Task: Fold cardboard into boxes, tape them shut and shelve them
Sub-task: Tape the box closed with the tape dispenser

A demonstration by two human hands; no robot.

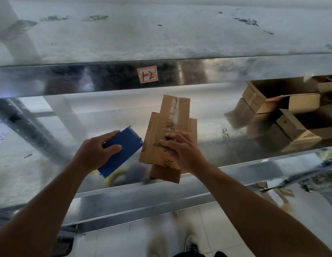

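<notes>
A flattened brown cardboard blank (169, 127), with old tape and handwriting on it, hangs over the front of the middle metal shelf (226, 164). My right hand (178, 149) grips it near its lower half, fingers curled over the top face. To its left, my left hand (98, 153) holds a blue flat plastic tool (122, 151), thumb across its upper face; the tool's lower end is hidden behind my hand. Several folded cardboard boxes (291, 115), some with open flaps, stand on the same shelf at the far right.
A steel rack fills the view. Its upper shelf (161, 34) is bare and stained, with a red-edged label reading 12 (147, 74) on its front lip. Cardboard scraps (274, 195) lie on the tiled floor at the lower right. My shoes (191, 243) show at the bottom.
</notes>
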